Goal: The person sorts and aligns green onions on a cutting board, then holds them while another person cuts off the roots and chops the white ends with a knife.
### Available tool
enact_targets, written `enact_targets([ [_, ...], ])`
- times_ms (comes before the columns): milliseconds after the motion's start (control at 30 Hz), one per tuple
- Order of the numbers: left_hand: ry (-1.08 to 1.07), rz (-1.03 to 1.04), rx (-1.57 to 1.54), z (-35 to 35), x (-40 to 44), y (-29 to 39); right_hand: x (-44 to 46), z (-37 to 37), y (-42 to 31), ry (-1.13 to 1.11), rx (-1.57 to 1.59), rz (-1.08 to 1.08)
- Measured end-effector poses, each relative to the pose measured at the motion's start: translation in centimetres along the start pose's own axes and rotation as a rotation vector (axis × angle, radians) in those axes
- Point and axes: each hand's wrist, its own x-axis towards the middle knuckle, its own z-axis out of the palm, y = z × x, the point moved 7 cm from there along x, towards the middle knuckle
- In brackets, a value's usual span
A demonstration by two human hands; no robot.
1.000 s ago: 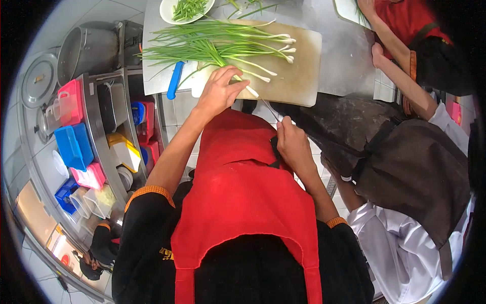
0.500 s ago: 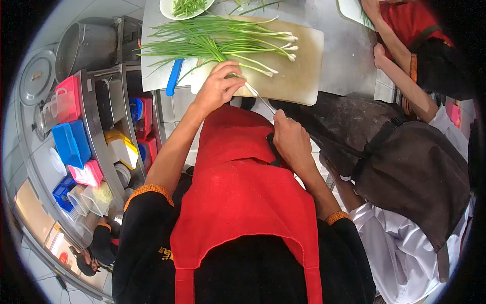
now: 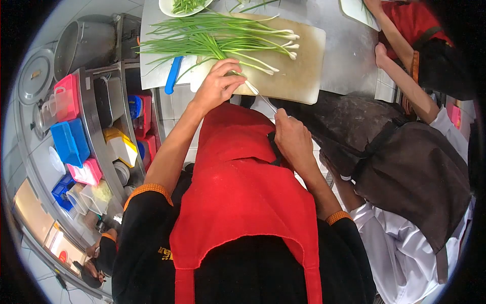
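Near the board's front edge, my left hand [image 3: 221, 82] is closed around a few spring onions, and the white stem end [image 3: 251, 87] sticks out past the fingertips. My right hand [image 3: 292, 136] grips a knife, its fingers wrapped round the handle, which is mostly hidden. The thin knife blade [image 3: 267, 103] points up and left, its tip at the white stem. Beyond my left hand, a bunch of spring onions [image 3: 228, 43] lies across the cutting board [image 3: 310, 66], green leaves to the left and white bulbs to the right.
A blue-handled utensil [image 3: 173, 75] lies left of the board. At the back stands a white bowl [image 3: 186, 10] of chopped greens. To my right is a person in a dark apron [image 3: 415, 172]; another works at the steel table [image 3: 349, 63]. Shelves with plastic tubs [image 3: 71, 143] stand left.
Both my hands stay almost in place, with the blade tip still by the stem. A person at the far lower left has shifted slightly.
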Motion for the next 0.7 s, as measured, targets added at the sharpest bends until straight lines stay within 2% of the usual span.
enact_targets([
  [100, -0.007, -0.006, -0.001, 0.0, -0.1, -0.1, 0.1, 0.0, 0.2, -0.041, -0.001, 0.059],
  [400, -0.016, -0.010, 0.011, -0.1, 0.1, 0.1, 0.8, 0.6, -0.2, -0.038, 0.024, 0.005],
  [700, -0.033, -0.026, 0.007, 0.0, 0.3, -0.3, 0.3, 4.9, 0.0, -0.193, 0.088, 0.183],
])
